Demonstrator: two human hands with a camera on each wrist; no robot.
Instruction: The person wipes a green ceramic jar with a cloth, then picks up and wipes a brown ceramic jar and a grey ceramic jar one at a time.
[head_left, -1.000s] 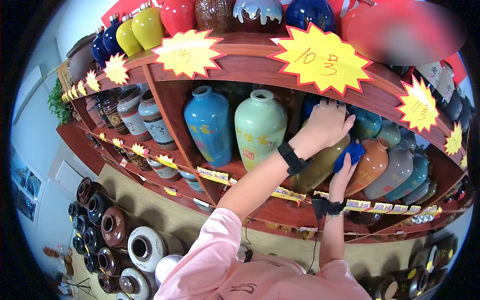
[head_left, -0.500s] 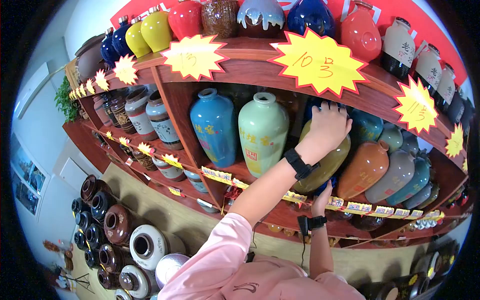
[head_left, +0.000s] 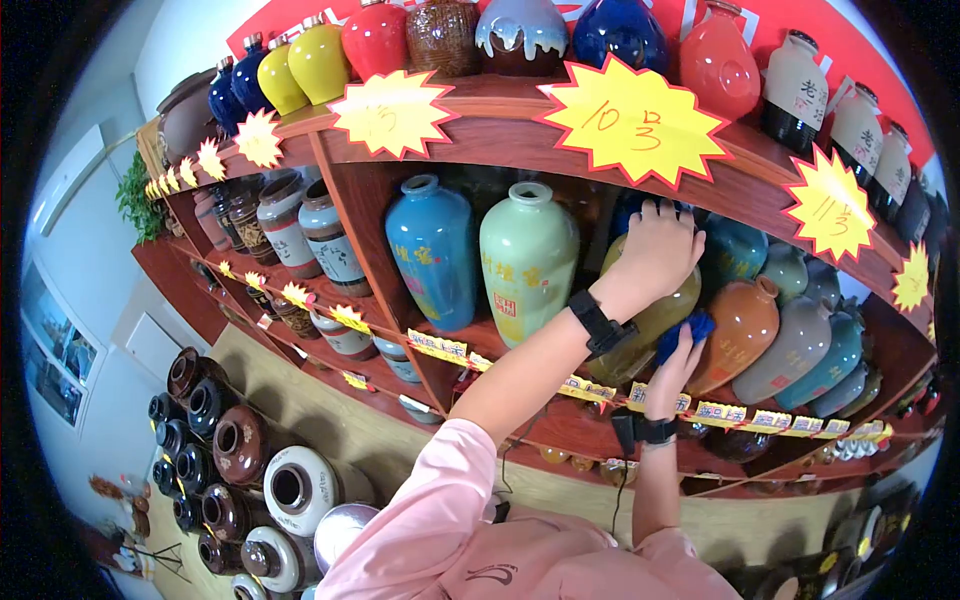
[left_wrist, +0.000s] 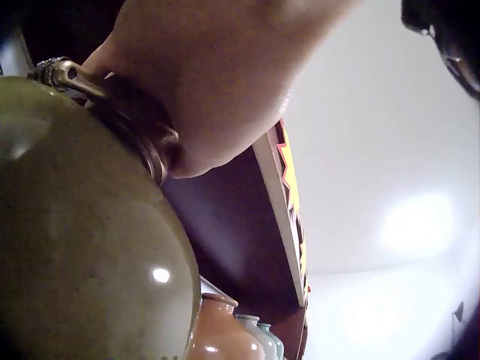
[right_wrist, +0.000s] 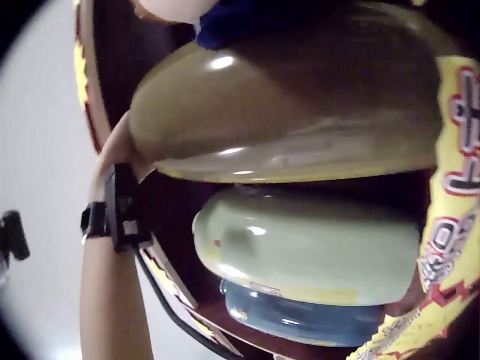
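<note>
A glossy olive-green vase (head_left: 650, 318) leans on the shelf, its mouth covered by my left hand (head_left: 655, 250). In the left wrist view that hand reaches over the neck of the vase (left_wrist: 82, 232) and holds it there; its fingertips are hidden. My right hand (head_left: 675, 372) grips a crumpled dark blue cloth (head_left: 692, 334) at the vase's right side. From the right wrist, the cloth (right_wrist: 259, 24) lies against the vase's glazed side (right_wrist: 300, 105). To the left stand a pale green vase (head_left: 528, 265) and a blue vase (head_left: 432, 250); an orange vase (head_left: 738, 335) is at the right.
Grey and teal vases stand further right on the wooden shelf. Yellow labels (head_left: 440, 347) run along its front edge. Above hangs a starburst price card (head_left: 640, 122) from the upper board (head_left: 480, 135). Several large jars (head_left: 290, 487) stand on the floor at left.
The right hand with the cloth went down along the olive vase, then back up its right side. The left hand stays on the vase's neck. The head view has shifted slightly.
</note>
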